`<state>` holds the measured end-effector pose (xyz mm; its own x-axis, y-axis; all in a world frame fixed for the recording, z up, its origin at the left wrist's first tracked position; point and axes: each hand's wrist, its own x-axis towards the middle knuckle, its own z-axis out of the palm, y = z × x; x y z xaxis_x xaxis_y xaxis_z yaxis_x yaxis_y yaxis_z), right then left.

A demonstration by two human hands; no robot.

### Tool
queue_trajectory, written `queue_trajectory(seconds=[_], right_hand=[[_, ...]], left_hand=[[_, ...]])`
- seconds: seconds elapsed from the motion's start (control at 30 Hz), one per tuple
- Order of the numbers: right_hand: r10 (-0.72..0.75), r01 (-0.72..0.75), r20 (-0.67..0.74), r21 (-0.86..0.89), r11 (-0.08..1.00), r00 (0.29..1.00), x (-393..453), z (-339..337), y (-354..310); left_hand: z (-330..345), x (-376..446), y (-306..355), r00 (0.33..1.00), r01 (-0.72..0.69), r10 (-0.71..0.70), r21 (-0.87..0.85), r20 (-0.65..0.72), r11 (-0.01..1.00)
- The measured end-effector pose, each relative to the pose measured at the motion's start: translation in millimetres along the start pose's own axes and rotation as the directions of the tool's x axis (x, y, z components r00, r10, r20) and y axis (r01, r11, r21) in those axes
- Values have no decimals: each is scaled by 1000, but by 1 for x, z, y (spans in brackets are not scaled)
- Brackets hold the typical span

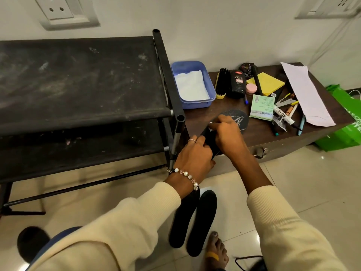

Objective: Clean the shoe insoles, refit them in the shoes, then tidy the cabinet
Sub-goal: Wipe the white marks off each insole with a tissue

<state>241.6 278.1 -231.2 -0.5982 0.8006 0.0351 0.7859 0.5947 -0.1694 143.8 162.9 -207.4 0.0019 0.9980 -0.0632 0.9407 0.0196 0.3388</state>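
Note:
A black insole with pale scribbled marks lies across the front edge of the low brown cabinet. My left hand grips its near end, fingers curled around it. My right hand presses down on its middle, pinching something small and white against it that I cannot make out. Two more black insoles lie side by side on the tiled floor beneath my wrists.
A dusty black shoe rack stands to the left. On the cabinet are a blue tub holding white tissue, a shoe brush, a black polish bottle, yellow sticky notes, pens and paper. A green bag sits on the floor at right.

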Motion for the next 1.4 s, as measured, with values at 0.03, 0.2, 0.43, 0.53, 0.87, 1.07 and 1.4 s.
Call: queue_trajectory(seconds=[0.03,0.2,0.43,0.53,0.87,1.07,1.4], right_hand=[[-34,34,24,10,999,999,-1,-5,-5],[-48,49,-27,3,999,998,5,-7,10],[-30,30,-2,-46,999,1000,5,-1,5],[-152,150,45,43,988,987,2,-10,0],[-60,61,45,-31,998,997,-1,-14,-5],[-45,49,67,-62,997,997,-15,-21,12],[-100,99,40,36,994,994,-37,-29,27]], left_hand=[[0,0,0,1000,0,0,3,2,1000],[1,1,2,1000,9,-9,-4,8,1000],[2,1,1,1000,9,-9,8,0,1000],[2,2,2,1000,8,-8,9,-3,1000],[4,3,0,1000,4,-4,24,-10,1000],[5,5,2,1000,19,-19,23,19,1000],[11,12,-1,998,52,-52,-4,-19,999]])
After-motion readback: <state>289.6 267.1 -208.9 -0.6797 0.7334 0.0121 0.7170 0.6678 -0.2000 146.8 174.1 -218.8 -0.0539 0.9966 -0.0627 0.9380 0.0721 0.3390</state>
